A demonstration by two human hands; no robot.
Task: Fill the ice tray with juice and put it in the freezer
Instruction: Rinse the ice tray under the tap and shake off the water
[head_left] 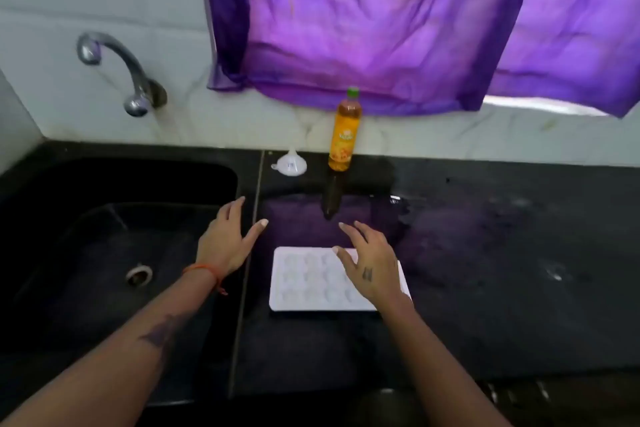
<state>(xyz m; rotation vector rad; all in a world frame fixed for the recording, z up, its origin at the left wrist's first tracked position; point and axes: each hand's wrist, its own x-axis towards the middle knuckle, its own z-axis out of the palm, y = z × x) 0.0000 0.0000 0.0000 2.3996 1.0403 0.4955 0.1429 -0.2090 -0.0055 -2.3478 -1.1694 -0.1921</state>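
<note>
Head view of a black counter [485,253] beside a black sink [104,236]. A white ice tray [311,282] lay flat on the counter just right of the seam between sink and counter; its rounded cells looked empty, though blur hid fine detail. The right hand [372,265] was held over the tray's right part, palm down, fingers straight and spread, gripping nothing; whether it touched the tray could not be told. The left hand [227,241] was spread above the sink's right edge, left of the tray and apart from it, fingers straight and thumb extended toward the counter, also holding nothing. An orange thread band [204,270] circled the left wrist. A juice bottle [344,130] with an orange label and a green cap [353,91] stood upright at the back of the counter against the pale wall, well beyond the tray. A small white funnel [290,163] lay just left of the bottle, mouth toward the camera. A chrome tap [121,73] projected from the wall above the sink, and a purple curtain [381,28] hung over the wall behind the bottle.
</note>
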